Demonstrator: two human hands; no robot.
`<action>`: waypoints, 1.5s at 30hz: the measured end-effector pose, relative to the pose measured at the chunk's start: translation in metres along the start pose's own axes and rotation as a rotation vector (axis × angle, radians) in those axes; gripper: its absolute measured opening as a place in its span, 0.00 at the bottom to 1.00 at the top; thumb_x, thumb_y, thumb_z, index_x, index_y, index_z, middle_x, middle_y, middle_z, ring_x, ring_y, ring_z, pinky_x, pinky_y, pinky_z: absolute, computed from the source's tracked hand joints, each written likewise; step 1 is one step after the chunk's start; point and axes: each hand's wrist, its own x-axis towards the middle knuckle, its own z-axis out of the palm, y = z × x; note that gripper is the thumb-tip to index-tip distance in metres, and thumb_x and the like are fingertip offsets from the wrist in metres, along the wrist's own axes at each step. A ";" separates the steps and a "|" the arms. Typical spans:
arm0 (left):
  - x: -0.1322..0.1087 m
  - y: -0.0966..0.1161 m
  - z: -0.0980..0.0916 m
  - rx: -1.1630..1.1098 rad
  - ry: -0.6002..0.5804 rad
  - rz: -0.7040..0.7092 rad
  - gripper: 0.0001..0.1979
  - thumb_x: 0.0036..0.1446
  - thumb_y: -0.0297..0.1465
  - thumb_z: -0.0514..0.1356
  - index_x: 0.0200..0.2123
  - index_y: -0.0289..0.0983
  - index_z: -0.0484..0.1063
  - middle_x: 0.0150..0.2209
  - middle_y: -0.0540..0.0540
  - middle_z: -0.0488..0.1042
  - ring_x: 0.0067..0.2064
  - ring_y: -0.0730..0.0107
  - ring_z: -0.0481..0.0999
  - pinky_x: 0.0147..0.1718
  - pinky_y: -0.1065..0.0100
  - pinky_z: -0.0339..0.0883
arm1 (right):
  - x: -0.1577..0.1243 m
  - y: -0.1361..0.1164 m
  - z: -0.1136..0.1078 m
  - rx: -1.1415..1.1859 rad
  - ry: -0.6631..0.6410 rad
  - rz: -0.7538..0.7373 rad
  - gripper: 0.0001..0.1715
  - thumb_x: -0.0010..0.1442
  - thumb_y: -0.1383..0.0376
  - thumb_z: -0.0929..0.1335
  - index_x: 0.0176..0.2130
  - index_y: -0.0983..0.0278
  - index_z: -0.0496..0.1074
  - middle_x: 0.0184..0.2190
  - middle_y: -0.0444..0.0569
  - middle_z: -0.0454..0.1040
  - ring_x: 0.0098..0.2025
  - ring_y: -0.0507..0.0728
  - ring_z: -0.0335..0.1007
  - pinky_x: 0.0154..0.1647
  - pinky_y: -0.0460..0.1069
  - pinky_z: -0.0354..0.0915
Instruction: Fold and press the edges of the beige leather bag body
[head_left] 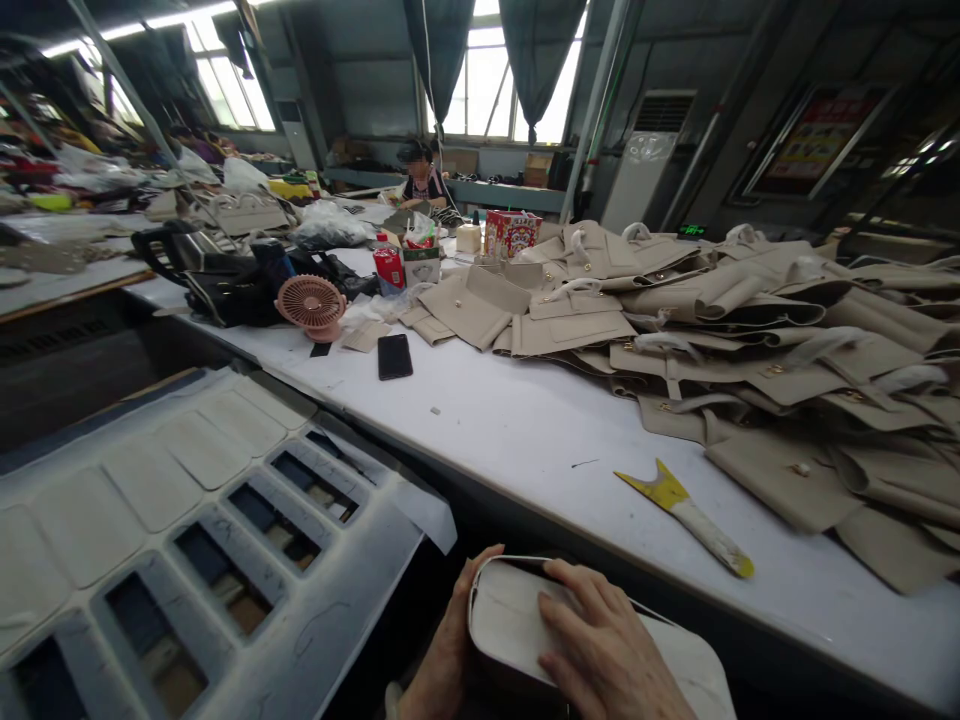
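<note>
Looking through the head camera, I find the left hand (448,632) grasping the rounded end of a pale piece (504,612), one fingertip up by its thin rim. The right hand (604,635) lies across the face, fingers bent and touching it; whether its thumb also clamps the piece, I cannot tell. The piece is held just off the near edge of the white worktop (480,430), to the left of the yellow forked tool (675,505), which lies close to that edge.

I judge the step in hand to be seating or smoothing the face inside the rim, since a dark gap shows along the far side between the hands. The next move, to my mind, calls for a firm brace at the rounded end and even finger pressure along that gap.

Much escapes me: the underside sinks into shadow, so I cannot say what supports it; the right hand covers its middle, and the bottom of my view cuts off both wrists and part of the piece. At the worktop's right end, the heaped beige bags (814,465) overlap too much to count.
</note>
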 end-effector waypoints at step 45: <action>-0.003 0.039 -0.007 -0.028 -0.283 -0.235 0.30 0.65 0.46 0.54 0.67 0.44 0.57 0.67 0.45 0.60 0.70 0.53 0.52 0.69 0.54 0.38 | 0.028 -0.025 0.037 -0.090 0.255 -0.109 0.17 0.72 0.59 0.58 0.44 0.56 0.74 0.48 0.42 0.77 0.59 0.60 0.62 0.70 0.60 0.28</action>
